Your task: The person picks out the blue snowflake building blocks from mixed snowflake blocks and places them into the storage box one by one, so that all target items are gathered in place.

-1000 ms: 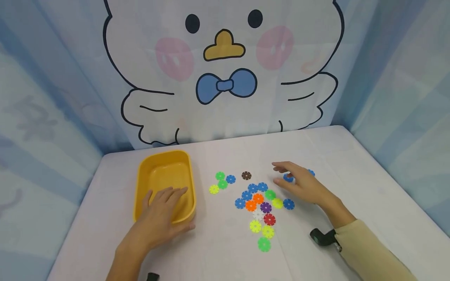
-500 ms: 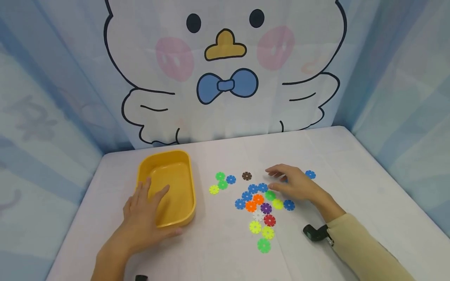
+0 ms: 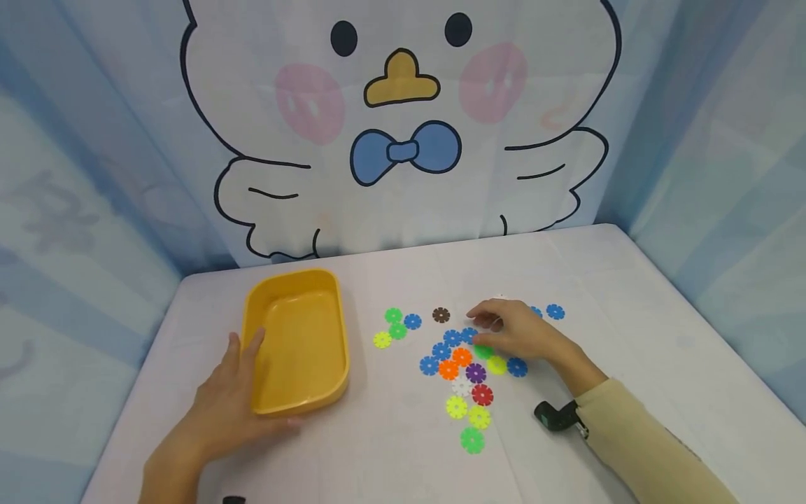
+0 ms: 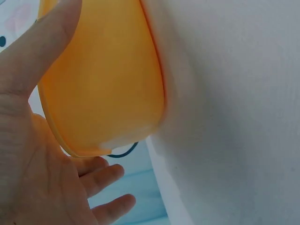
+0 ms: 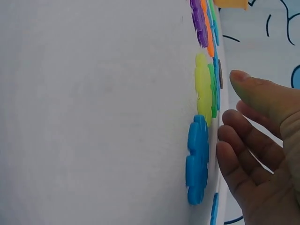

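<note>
My left hand point(image 3: 220, 402) is at the near left corner of a yellow plastic tray point(image 3: 299, 395). Its fingers reach along the tray's left side and the thumb lies along the near side; the left wrist view shows the fingers spread around the corner. Over a cluster of flat notched plastic discs, my right hand point(image 3: 522, 332) hovers with loosely bent fingers and nothing visible between them. Its thumb tip overlaps a green disc point(image 3: 483, 352) in the head view. A blue disc point(image 5: 198, 161) and a yellow disc point(image 5: 202, 84) lie beside that hand in the right wrist view.
Left of the cluster sits a small group with a yellow-green disc point(image 3: 382, 340); a brown disc point(image 3: 441, 315) lies farther back. Another blue disc point(image 3: 555, 311) is beyond the right hand. A cartoon-printed curtain point(image 3: 403, 210) stands behind the white table point(image 3: 390, 448).
My left hand has moved left from over the tray to its near left corner. My right hand has shifted slightly left over the discs, uncovering part of a blue disc behind it.
</note>
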A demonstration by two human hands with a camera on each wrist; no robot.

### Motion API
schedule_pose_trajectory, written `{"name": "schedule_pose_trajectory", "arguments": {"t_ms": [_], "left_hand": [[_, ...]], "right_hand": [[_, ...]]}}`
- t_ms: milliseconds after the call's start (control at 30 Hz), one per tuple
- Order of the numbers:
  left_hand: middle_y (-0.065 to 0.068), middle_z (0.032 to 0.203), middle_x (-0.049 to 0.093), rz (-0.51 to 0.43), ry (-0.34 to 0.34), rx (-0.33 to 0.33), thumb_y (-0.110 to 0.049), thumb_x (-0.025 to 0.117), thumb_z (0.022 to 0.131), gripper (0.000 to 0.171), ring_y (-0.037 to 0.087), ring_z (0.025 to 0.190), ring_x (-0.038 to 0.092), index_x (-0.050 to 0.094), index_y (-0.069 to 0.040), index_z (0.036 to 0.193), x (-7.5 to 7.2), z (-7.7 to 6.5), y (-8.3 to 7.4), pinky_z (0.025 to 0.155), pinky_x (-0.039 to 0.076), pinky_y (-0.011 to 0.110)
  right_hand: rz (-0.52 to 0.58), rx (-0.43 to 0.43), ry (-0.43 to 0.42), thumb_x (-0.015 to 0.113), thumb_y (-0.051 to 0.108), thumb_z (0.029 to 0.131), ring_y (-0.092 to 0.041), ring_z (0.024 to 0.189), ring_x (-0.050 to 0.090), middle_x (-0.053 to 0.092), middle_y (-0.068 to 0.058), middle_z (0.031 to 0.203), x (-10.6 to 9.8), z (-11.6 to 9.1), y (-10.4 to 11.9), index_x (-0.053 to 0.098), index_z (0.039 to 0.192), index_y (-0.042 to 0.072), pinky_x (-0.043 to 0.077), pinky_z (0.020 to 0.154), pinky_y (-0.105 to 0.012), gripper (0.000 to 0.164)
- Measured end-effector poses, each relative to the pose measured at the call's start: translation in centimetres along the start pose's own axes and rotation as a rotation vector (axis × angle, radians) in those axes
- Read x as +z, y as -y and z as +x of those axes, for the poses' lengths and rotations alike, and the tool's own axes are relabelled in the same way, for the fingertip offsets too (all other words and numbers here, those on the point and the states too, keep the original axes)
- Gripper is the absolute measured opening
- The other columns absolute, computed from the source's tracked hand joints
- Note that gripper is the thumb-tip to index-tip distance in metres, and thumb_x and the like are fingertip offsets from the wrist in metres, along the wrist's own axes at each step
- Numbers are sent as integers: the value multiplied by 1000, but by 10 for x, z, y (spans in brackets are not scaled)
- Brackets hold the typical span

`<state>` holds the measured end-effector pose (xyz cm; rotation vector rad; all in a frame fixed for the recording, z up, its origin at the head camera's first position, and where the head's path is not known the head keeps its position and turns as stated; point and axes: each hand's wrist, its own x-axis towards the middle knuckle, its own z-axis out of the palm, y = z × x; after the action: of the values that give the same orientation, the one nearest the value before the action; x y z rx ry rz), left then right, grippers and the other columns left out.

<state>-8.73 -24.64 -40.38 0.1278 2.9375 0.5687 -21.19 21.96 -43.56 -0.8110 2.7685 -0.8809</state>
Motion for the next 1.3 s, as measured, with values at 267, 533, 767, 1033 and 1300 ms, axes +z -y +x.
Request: {"name": "schedule_pose_trajectory", "arguments": {"t_ms": [267, 533, 767, 1033, 1300], "left_hand": [[36, 164, 4, -108, -24, 68, -69, 84, 71, 148, 60, 140, 31, -17, -11, 163, 3, 8, 4, 101, 36, 79], [23, 170, -10, -382, 10, 108, -49, 92, 72, 153, 49, 154, 12, -33, -21, 156, 11, 22, 9, 114, 21, 76], [22, 170, -11, -395, 11, 114, -48, 92, 74, 152, 48, 154, 12, -33, -20, 157, 16, 30, 4, 115, 21, 75], [20, 171, -4, -397, -6, 129, -47, 93, 73, 151, 47, 154, 14, -30, -24, 158, 12, 31, 5, 114, 22, 76], [17, 172, 7, -430, -31, 183, -43, 95, 71, 150, 42, 153, 19, -24, -27, 161, 15, 36, 6, 115, 22, 75]], "right_hand": [[-16, 11, -5, 81, 27, 90, -16, 98, 63, 70, 1, 107, 0, -1, -4, 72, 123, 10, 57, 91, -39, 38], [-21, 19, -3, 81, 27, 91, -15, 95, 61, 69, 3, 103, 0, -1, -8, 73, 120, 11, 57, 88, -37, 35], [-42, 10, -8, 82, 30, 90, -14, 93, 60, 69, 3, 103, -1, -1, -9, 74, 118, 12, 56, 84, -33, 35], [-7, 33, 10, 80, 28, 91, -15, 94, 60, 68, 3, 103, 9, 8, 1, 74, 115, 12, 55, 88, -35, 29], [7, 117, 27, 82, 25, 89, -17, 93, 58, 65, 2, 99, 9, 10, 3, 72, 109, 12, 54, 89, -36, 26]]}}
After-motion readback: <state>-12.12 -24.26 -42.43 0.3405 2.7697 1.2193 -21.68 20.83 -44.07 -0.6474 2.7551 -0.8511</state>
